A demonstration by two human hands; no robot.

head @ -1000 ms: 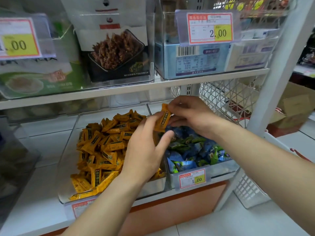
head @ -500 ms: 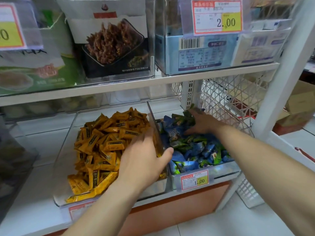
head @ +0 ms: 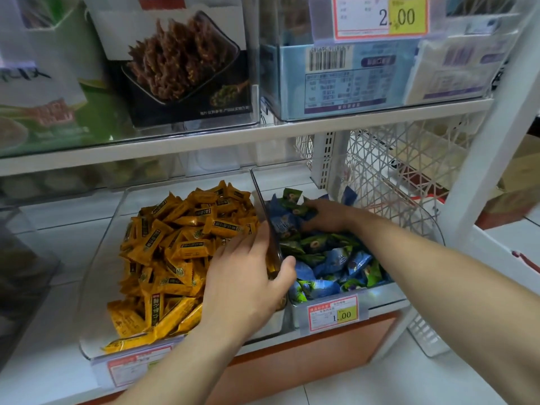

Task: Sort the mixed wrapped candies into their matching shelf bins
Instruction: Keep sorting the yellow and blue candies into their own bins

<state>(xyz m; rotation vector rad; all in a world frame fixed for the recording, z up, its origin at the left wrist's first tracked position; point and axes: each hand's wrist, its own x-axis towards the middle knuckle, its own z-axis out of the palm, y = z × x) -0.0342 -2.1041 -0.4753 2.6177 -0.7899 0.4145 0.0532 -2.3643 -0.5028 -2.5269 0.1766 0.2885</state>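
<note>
A clear bin [head: 96, 287] on the lower shelf is piled with orange wrapped candies [head: 181, 247]. To its right stands a second clear bin [head: 380, 299] with mixed blue and green wrapped candies [head: 336, 258]. My left hand [head: 242, 279] straddles the wall between the two bins. Its fingers lie relaxed on the orange pile and its thumb is on the blue-green side. My right hand [head: 327, 214] reaches to the back of the right bin, fingers curled round green wrapped candies [head: 295, 210].
The upper shelf [head: 204, 144] hangs low over the bins and carries clear boxes of snack packets. A white wire basket [head: 394, 176] sits behind and right of the right bin. A white shelf post [head: 491, 159] rises at the right. A price tag [head: 333, 312] fronts the right bin.
The orange candy held between both hands is gone from view. My left hand dropped onto the orange bin's right edge. My right hand moved into the back of the blue-green bin.
</note>
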